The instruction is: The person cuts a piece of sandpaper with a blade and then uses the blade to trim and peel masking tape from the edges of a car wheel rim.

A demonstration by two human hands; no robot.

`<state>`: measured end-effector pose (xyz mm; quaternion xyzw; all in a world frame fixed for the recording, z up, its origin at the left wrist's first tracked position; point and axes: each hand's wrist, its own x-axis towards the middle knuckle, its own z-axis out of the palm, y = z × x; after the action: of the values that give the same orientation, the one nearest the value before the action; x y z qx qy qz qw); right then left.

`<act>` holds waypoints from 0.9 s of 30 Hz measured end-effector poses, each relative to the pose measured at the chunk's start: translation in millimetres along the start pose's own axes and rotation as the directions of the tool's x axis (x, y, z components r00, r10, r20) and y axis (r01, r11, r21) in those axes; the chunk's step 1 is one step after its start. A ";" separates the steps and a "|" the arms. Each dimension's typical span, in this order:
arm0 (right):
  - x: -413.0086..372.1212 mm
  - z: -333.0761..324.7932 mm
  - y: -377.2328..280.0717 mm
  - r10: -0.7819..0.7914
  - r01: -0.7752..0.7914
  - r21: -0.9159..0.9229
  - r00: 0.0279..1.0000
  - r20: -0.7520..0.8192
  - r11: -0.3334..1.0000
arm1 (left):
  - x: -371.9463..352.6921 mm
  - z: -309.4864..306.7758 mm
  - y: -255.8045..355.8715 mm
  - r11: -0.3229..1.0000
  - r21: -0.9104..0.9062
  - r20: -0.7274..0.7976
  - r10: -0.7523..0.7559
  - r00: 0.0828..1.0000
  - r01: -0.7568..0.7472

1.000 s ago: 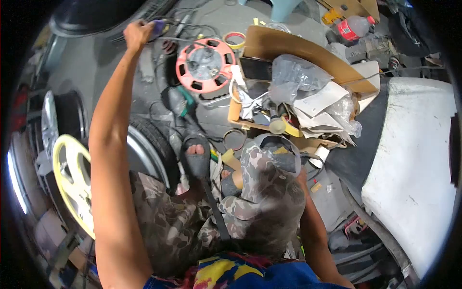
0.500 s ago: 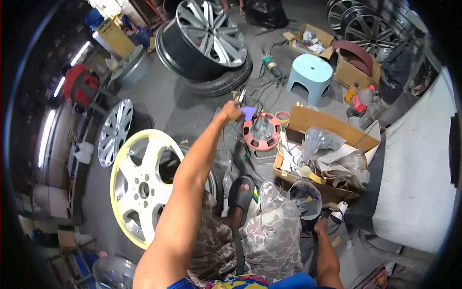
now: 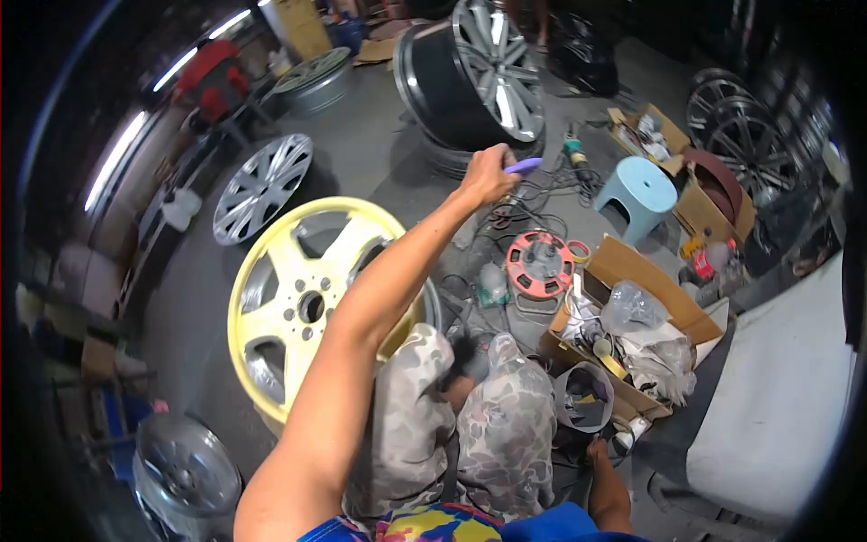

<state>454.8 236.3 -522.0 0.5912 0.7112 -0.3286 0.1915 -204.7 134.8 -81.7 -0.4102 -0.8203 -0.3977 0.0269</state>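
My left hand (image 3: 492, 174) reaches far forward, its fingers closed on a thin, flat purple piece (image 3: 524, 166) that points to the right. It is held in the air, below the chrome-faced wheel rim (image 3: 502, 68) in the picture. Under my left forearm stands a pale yellow wheel rim (image 3: 257, 322) with wide spokes, tilted toward me. Low on the right, my right hand (image 3: 596, 449) is beside a clear plastic bucket (image 3: 583, 417) with dark contents. A small white cylinder (image 3: 629, 435) lies close to it. I cannot make out those fingers or anything in them.
A red cable reel (image 3: 540, 264) stands ahead of my knees, with loose black cables (image 3: 533, 203) behind it. To its right are a cardboard box (image 3: 655, 287) of plastic and paper and a light blue stool (image 3: 638, 188). A silver rim (image 3: 264, 188) leans at left.
My left hand has moved forward and right with the purple piece, which now appears narrower. The view has shifted, and the yellow rim sits higher and farther right.
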 end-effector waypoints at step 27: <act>-398.5 -152.1 -289.8 -0.672 0.917 0.155 0.377 -0.638 0.367 | -222.7 -76.0 154.6 0.955 -0.147 0.959 0.073 0.274 0.259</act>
<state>283.1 32.2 -80.6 0.2380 0.8228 -0.3920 -0.3358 28.7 -7.9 -14.9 -0.5161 -0.6303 -0.1817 -0.5507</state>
